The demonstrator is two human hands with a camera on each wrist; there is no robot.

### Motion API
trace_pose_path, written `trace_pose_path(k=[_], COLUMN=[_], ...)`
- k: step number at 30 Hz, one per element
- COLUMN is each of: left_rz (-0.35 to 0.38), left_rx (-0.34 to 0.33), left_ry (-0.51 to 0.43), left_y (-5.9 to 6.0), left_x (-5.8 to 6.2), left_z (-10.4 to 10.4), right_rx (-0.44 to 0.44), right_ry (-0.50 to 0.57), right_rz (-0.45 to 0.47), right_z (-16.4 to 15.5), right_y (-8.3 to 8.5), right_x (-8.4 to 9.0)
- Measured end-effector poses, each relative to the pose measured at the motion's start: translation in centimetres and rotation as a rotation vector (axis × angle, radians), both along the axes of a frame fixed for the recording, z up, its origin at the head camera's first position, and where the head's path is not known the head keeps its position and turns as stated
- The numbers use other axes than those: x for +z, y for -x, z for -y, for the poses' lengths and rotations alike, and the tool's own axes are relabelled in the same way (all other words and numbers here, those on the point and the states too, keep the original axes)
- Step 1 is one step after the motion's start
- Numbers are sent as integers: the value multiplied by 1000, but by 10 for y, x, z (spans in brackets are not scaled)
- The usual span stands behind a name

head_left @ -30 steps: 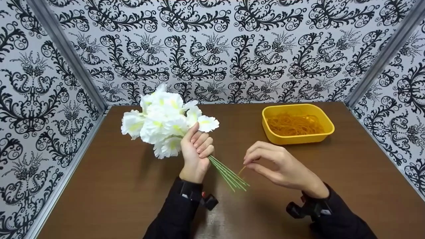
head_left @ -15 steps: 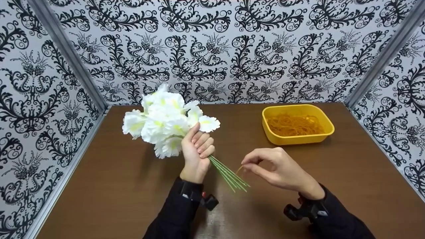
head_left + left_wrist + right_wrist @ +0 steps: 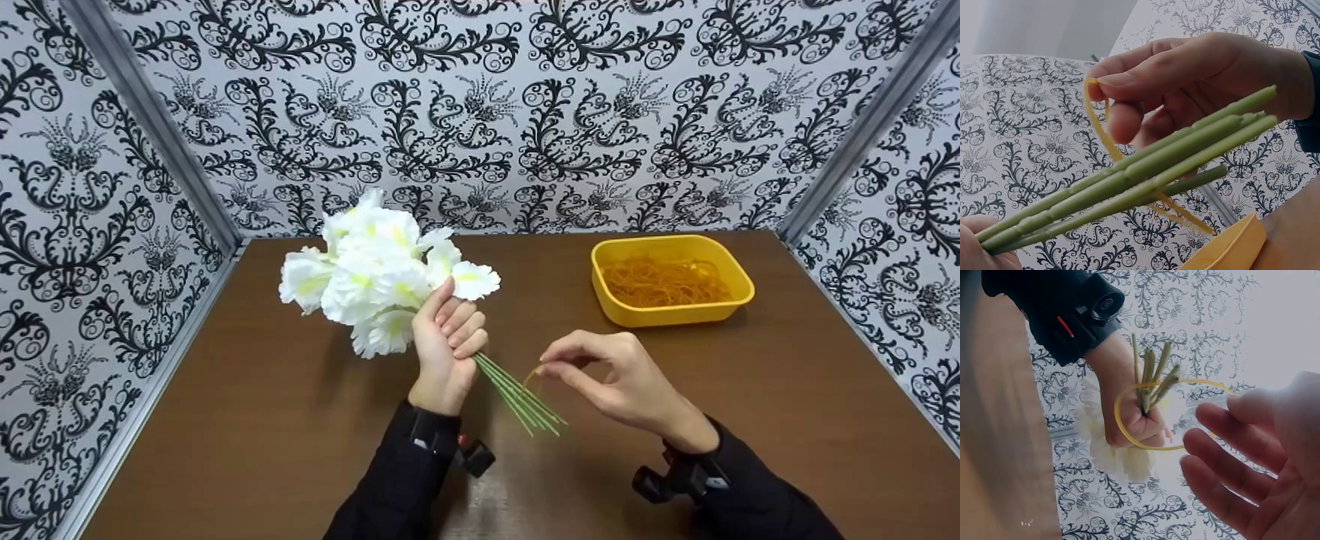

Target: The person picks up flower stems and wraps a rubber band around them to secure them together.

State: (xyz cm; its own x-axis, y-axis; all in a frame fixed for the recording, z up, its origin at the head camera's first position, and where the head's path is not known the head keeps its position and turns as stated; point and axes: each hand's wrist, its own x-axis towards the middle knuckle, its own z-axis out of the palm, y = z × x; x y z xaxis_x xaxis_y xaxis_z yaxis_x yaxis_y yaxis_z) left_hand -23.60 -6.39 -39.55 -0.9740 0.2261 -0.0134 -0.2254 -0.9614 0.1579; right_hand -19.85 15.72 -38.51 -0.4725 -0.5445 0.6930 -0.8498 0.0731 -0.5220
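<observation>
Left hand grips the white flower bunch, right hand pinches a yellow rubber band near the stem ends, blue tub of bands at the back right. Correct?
One error: the tub is yellow, not blue, as the head view shows. The rest holds: left hand grips the flower bunch, right hand pinches the rubber band by the stem ends.
</observation>
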Motion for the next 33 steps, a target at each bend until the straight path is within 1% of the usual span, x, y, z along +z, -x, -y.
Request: trace_pose_path(k=[4, 10, 12, 17, 19, 20, 22, 25, 27, 29, 33], left_rz=[2, 6, 0, -15, -22, -26, -41, -73, -89, -95, -85], left_rx=[9, 38, 40, 13, -3, -12, -28, -52, -59, -56, -31], left_ry=[10, 27, 28, 32, 32, 28, 12, -40, -76, -98, -124], left_y=[-1, -4, -4, -7, -10, -11, -14, -16, -16, -16, -15], left_x=[-1, -4, -5, -5, -3, -2, 1, 4, 5, 5, 6], left_z=[-3, -10, -11, -14, -15, -16, -16, -15, -14, -12, -7], right_rx=[-17, -10, -24, -68, -83, -87, -94, -96, -73, -50, -4], right_ry=[36, 88, 98, 132, 144, 145, 130, 70, 26, -8, -40], right_rz=[35, 38, 49, 101, 93, 83, 29, -110, -202, -275, -328], right_z=[0, 1, 1, -3, -6, -8, -10, -10, -8, -6, 0], right_y=[0, 1, 2, 6, 12, 15, 23, 36, 43, 48, 51], right_x=[-3, -5, -4, -4, -5, -7, -10, -16, -21, -26, -37])
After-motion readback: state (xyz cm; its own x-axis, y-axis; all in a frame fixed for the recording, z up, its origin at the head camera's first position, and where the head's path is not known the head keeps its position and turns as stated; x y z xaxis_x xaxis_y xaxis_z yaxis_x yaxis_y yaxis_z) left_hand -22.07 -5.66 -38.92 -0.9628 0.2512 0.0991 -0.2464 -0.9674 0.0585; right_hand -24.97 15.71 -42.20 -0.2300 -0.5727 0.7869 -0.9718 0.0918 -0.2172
